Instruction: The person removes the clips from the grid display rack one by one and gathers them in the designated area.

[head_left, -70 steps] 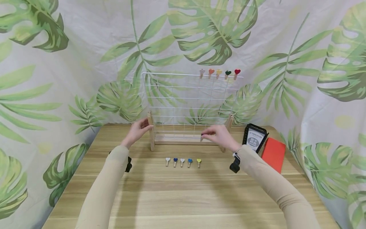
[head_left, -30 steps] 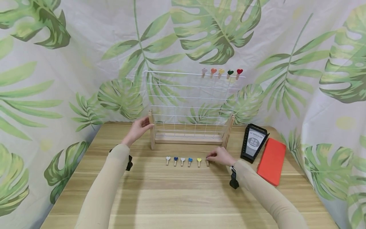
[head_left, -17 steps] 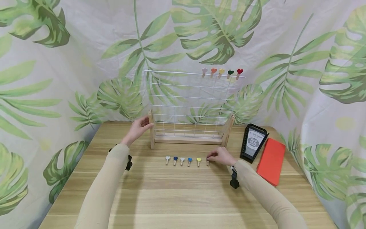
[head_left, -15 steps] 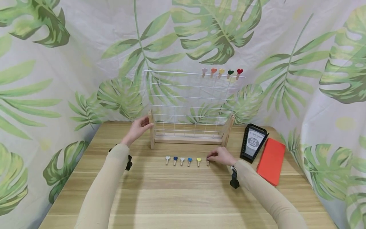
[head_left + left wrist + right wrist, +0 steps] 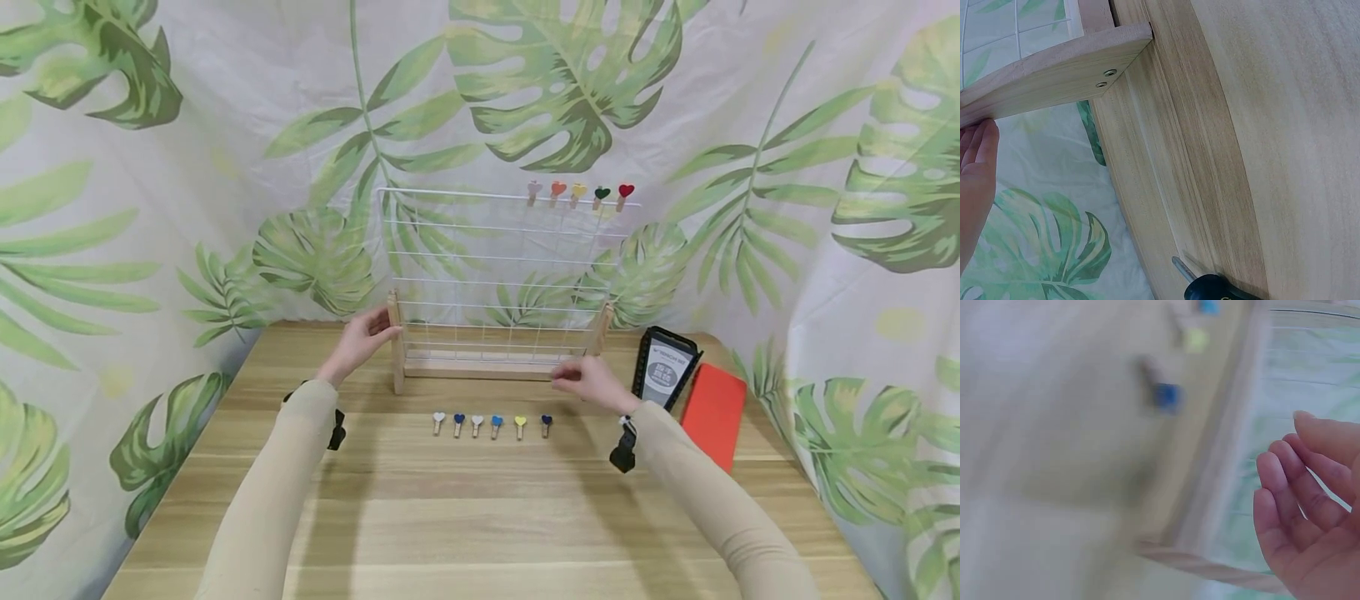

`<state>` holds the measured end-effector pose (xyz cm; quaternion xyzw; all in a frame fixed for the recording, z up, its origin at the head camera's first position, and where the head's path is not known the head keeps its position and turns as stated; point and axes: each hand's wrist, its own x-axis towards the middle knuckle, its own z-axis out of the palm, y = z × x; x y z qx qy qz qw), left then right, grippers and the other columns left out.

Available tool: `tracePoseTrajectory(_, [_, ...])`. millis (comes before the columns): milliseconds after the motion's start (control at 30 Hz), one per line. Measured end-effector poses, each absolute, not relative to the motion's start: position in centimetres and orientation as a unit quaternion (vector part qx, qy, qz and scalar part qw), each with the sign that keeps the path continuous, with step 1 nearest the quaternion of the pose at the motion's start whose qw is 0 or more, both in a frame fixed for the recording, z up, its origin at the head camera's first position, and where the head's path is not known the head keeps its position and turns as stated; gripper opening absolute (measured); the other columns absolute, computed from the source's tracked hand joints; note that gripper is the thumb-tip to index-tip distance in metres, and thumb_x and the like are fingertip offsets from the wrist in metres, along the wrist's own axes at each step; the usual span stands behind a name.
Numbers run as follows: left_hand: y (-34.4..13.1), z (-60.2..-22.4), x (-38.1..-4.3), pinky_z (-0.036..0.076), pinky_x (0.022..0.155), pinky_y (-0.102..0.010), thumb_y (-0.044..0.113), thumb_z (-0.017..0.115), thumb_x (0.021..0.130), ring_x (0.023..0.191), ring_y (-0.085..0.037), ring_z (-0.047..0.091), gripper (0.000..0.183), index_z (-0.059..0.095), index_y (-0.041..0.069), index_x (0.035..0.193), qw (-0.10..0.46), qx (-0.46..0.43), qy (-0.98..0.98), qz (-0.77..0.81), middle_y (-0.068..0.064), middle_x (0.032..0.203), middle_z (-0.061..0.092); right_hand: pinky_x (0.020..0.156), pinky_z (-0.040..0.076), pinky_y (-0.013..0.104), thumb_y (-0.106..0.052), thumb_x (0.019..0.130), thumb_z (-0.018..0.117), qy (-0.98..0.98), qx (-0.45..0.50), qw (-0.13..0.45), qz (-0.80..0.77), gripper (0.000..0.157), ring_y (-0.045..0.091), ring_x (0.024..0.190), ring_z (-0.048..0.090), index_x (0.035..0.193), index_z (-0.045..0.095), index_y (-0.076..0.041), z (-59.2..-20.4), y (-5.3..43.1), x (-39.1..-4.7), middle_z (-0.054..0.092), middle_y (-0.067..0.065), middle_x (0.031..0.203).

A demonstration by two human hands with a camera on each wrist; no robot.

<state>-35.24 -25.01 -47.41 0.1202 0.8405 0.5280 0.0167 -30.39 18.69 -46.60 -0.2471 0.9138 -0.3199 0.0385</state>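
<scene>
A white wire grid point(image 5: 498, 283) stands upright in a wooden base; several small heart clothespins, including a red one point(image 5: 626, 194), clip to its top bar at right. My left hand point(image 5: 362, 342) grips the left wooden post point(image 5: 397, 362), fingers against its side and thumb at its front; the thumb is hidden in the left wrist view. On the table before the grid, several heart clothespins lie in a row, from a white one point(image 5: 438, 422) to a navy one point(image 5: 547, 424) at right. Above and behind the navy clothespin, my right hand point(image 5: 594, 382) hovers with loosely bent fingers, holding nothing.
To the right lie a black tray point(image 5: 663, 371) with a grey label and a red case point(image 5: 715, 412), partly behind my right sleeve. The left wrist view shows what looks like a screwdriver point(image 5: 1213, 287) with a dark handle. A leaf-printed cloth point(image 5: 480, 100) hangs behind the table.
My right hand first came down from the grid's lower edge and set the navy clothespin at the row's right end. It has let go and risen toward the grid. My left hand stays put.
</scene>
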Motion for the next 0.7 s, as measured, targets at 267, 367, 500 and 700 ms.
tracePoseTrajectory(267, [-25.1,-47.5,-35.2,0.041,0.115,-0.052,0.029,0.058,0.101,0.141,-0.041,0.043,0.067,0.030,-0.003,0.153,0.014,0.114,0.846,0.521,-0.029,0.151,0.042,0.079,0.060,0.024,-0.020,0.095,0.068,0.900,-0.253,-0.030,-0.354,0.025,0.024,0.094,0.072,0.117,0.072,-0.008,-35.7,18.2,-31.0,0.074,0.013,0.113])
tracePoseTrajectory(367, [-25.1,-47.6,-35.2,0.041,0.115,-0.052,0.028,0.058,0.101,0.140,-0.041,0.043,0.066,0.031,-0.003,0.153,0.012,0.113,0.844,0.524,-0.029,0.150,0.043,0.079,0.058,0.017,-0.018,0.094,0.069,0.887,-0.264,-0.071,-0.373,0.026,0.017,0.093,0.071,0.117,0.072,-0.007,-31.2,17.7,-31.1,0.073,0.015,0.115])
tracePoseTrajectory(500, [-25.1,-47.6,-35.3,0.042,0.114,-0.051,0.026,0.058,0.101,0.139,-0.041,0.045,0.064,0.032,-0.003,0.152,0.011,0.116,0.842,0.527,-0.028,0.149,0.045,0.078,0.055,0.009,-0.015,0.092,0.071,0.867,-0.276,-0.142,-0.389,0.025,-0.003,0.088,0.066,0.115,0.072,-0.005,-26.2,16.9,-31.4,0.073,0.016,0.114])
tracePoseTrajectory(700, [-24.9,-47.5,-35.2,0.044,0.113,-0.050,0.026,0.060,0.101,0.137,-0.039,0.048,0.062,0.036,-0.002,0.151,0.012,0.120,0.838,0.533,-0.027,0.147,0.048,0.084,0.054,0.012,-0.015,0.092,0.071,0.842,-0.320,-0.223,-0.371,0.023,-0.011,0.087,0.064,0.113,0.074,-0.006,-21.7,16.0,-32.7,0.075,0.011,0.113])
